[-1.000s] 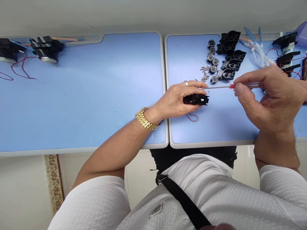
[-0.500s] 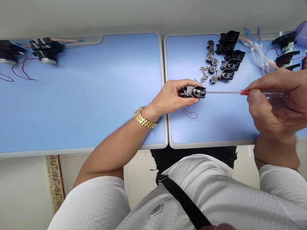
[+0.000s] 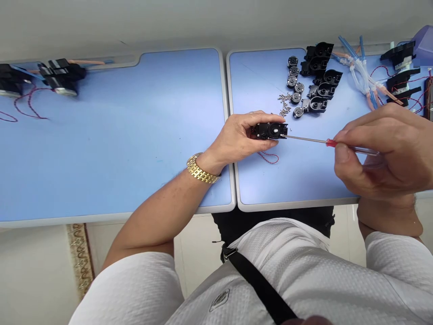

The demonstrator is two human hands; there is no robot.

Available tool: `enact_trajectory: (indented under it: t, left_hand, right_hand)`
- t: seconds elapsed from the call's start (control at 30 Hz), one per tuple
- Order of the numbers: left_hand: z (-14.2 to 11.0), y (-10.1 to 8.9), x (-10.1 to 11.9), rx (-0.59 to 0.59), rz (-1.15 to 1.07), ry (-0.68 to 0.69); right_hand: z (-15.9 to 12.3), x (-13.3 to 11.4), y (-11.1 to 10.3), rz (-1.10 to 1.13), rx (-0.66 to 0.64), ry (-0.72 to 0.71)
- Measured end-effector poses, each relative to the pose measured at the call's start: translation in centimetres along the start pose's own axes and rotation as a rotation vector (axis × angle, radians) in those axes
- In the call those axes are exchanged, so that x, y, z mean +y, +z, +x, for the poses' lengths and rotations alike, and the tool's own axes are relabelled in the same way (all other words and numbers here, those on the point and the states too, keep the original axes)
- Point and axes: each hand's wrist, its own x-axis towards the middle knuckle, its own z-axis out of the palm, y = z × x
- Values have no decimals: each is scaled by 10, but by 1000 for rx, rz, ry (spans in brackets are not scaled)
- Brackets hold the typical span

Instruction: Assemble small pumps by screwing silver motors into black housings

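Over the blue table [image 3: 135, 135], the left hand [image 3: 237, 137] clenches a black part [image 3: 269, 131], and the right hand [image 3: 382, 153] grasps a screwdriver [image 3: 331, 143], tip against the part. This screw step seems to call for a steady hold.

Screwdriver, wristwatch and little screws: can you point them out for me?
Red-collared screwdriver [image 3: 330, 143], head view, on its red collar.
Gold wristwatch [image 3: 199, 170], head view, on its metal band.
Small metal screws [image 3: 284, 107], head view, on the middle of the loose pile.
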Motion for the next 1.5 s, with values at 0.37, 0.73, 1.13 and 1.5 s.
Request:
enact_trajectory:
  t: [0.37,0.73,1.13,1.5]
  left_hand:
    - [-1,2,0,12,71,28]
    - [-2,2,-1,2,87,40]
    - [-1,3,2,-15,115,76]
    - [-1,3,3,-26,120,67]
  right_hand:
    - [3,-7,8,38,23,-42]
    - [16,-23,15,44,-27,44]
    - [8,4,15,32,39,-255]
    - [11,3,6,18,-39,-325]
